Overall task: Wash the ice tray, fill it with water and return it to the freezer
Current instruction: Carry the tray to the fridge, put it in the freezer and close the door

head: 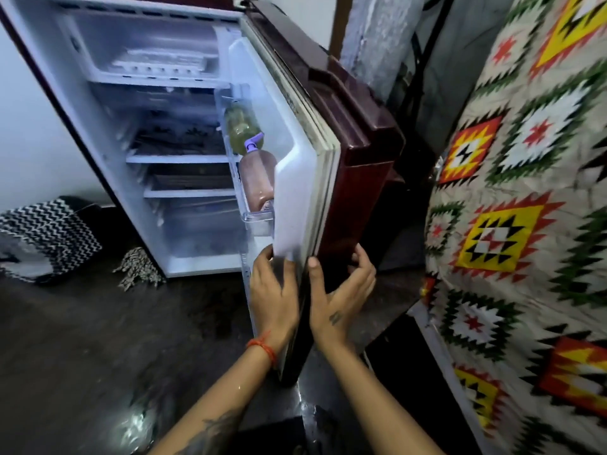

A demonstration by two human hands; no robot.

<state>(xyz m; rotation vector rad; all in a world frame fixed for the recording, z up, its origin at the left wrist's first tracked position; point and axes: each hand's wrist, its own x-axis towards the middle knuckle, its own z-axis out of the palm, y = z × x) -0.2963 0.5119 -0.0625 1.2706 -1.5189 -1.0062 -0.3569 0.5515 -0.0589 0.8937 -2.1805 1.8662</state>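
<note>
Ice tray (pixel 161 62) upper left in freezer: light, stiff, spill-prone; lift by ends. Left hand (pixel 272 290) flat on door (pixel 295 178); right hand (pixel 341 287) gripping its edge.

A home: small fridge (pixel 184 133) beside patterned bedspread (pixel 525 224).

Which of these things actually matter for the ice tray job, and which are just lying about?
Part of the job: ice tray in the freezer compartment; fridge door; left hand; right hand.

Just there: two bottles in the door; patterned blanket; zigzag mat.
</note>
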